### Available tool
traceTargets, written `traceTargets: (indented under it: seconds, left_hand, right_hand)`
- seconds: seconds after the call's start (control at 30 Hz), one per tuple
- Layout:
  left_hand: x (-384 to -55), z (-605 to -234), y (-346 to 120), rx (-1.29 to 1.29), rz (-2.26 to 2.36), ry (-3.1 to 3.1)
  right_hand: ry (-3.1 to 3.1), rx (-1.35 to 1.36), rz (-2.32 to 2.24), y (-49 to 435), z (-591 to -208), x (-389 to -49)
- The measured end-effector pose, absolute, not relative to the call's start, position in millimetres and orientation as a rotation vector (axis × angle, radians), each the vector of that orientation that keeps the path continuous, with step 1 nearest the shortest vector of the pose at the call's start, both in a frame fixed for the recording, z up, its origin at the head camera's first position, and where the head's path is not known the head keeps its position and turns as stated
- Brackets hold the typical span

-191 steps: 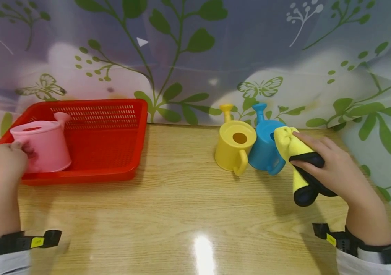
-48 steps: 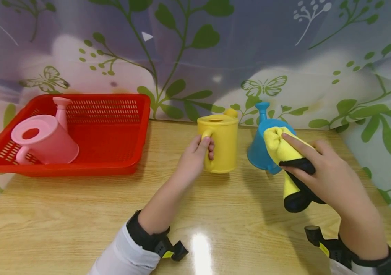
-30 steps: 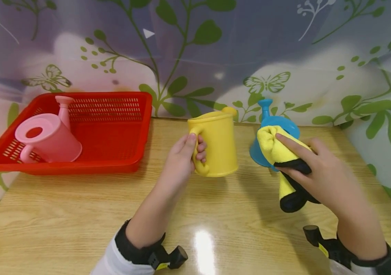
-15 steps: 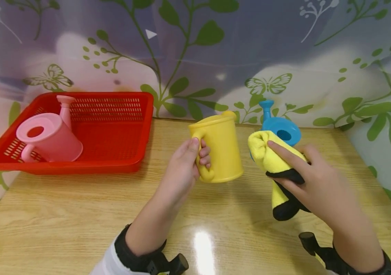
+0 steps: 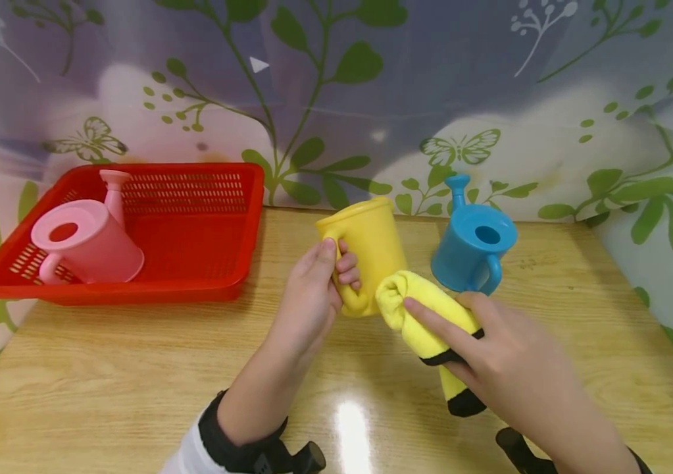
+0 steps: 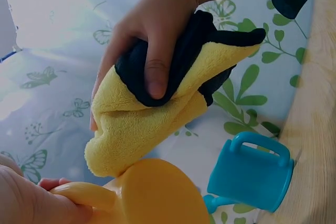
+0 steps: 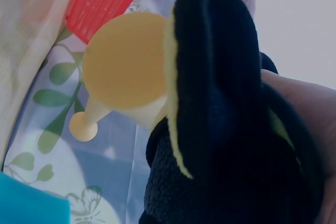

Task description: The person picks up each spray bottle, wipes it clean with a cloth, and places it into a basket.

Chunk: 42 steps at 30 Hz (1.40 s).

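The left hand (image 5: pixel 308 289) holds the yellow can (image 5: pixel 376 243) by its handle (image 5: pixel 356 303); the right hand (image 5: pixel 508 362) grips the cloth (image 5: pixel 422 337), at four o'clock from the can.

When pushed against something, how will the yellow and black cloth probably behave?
The cloth is probably floppy: it bunches into folds, and one end hangs below the right hand. Its yellow side looks fuzzy, so it should hardly slip.

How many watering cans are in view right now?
3: a pink can in the red basket, a yellow can held by its handle in the left hand, and a blue can on the table.
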<state>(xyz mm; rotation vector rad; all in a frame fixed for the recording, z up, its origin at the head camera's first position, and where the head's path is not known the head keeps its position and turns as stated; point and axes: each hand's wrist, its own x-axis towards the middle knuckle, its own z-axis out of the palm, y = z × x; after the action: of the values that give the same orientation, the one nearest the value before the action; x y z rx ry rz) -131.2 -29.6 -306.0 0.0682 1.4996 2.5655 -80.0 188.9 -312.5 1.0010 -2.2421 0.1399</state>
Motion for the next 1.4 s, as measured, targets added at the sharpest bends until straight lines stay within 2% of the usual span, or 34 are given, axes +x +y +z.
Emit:
traceTargets:
  seconds: [0.57,1.4]
  left_hand:
    - [-128,-311,-24,0.104,2.505,1.587]
    - [-129,-313,-23,0.065,2.423,1.743]
  right_hand:
    - [-2.377,1.003,0.097,181,-314,-68]
    - [-2.418,0.877,0.086,164,-308,-95]
